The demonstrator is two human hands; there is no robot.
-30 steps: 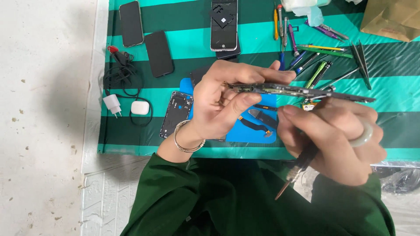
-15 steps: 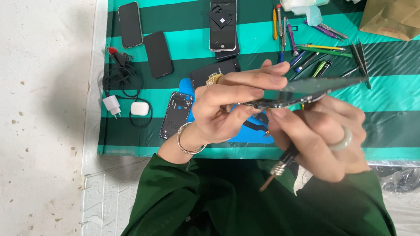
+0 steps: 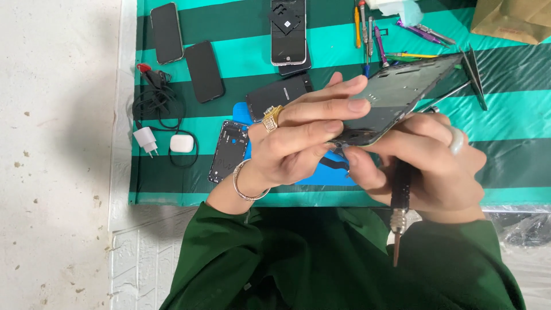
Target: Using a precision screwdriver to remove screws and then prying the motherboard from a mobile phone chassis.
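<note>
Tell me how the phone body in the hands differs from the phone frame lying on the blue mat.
The phone body is held tilted in the air by the left hand and right hand; the phone frame lies flat, untouched. The body looks larger. Both are dark, opened phone parts.

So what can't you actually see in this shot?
All in the head view:
- Screwdriver tip: hidden behind the right hand and the phone frame.
- Near end of the frame: covered by the left hand's fingers.
- Blue mat: mostly hidden under both hands.
- Brown bag: cut off by the top edge.
- Small tools: too small to tell their kinds.
</note>
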